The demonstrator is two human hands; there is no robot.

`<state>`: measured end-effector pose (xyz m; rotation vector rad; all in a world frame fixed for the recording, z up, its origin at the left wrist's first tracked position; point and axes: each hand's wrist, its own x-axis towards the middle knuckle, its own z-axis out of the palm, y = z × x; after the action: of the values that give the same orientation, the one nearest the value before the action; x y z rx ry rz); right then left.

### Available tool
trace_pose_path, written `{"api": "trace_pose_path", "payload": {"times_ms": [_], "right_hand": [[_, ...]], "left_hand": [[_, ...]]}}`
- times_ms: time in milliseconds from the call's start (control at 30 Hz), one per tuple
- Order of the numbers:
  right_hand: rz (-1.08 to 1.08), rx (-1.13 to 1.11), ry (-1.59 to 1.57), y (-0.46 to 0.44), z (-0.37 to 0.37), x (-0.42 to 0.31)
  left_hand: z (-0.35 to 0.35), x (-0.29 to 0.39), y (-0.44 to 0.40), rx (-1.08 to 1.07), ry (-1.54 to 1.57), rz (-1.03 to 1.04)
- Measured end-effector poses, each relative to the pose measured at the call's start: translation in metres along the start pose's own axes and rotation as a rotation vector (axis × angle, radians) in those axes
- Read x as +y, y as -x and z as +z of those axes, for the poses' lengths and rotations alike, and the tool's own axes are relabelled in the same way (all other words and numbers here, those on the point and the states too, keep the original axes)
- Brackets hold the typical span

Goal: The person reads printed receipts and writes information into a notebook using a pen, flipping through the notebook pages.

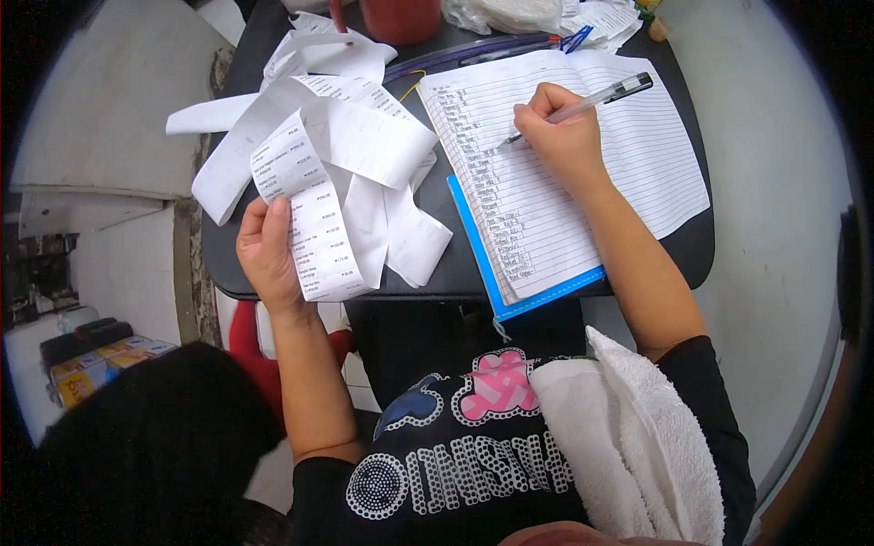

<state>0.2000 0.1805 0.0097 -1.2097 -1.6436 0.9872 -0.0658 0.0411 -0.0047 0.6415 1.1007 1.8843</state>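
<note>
Between the thumb and fingers of my left hand [270, 248] is a long printed receipt strip [319, 223], part of a loose, curling pile of receipt paper [364, 136]. My right hand [566, 136] is closed round a clear pen with a dark cap end [601, 96], its tip at the written column of a lined notebook [564, 209]. Handwritten lines run down the notebook's left side. A blue cover [482, 264] shows beneath the notebook's lower left edge.
On the black table [223, 259], a red mug [401, 20], a purple zipped case [464, 55], crumpled plastic and more papers stand at the back. A wall is at the right. A white towel [628, 446] hangs over my shirt. Dark fabric fills the lower left.
</note>
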Motion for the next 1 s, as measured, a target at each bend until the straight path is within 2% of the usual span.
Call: {"api": "trace_pose_path", "payload": {"times_ms": [333,1000], "right_hand": [[-0.041,-0.037,-0.003,0.001,0.000,0.003],[-0.079,-0.089,0.200,0.002,0.000,-0.005]], "left_hand": [[-0.002,-0.002,0.000,0.003,-0.023,0.016],[-0.002,-0.002,-0.002,0.018,-0.063,0.022]]}}
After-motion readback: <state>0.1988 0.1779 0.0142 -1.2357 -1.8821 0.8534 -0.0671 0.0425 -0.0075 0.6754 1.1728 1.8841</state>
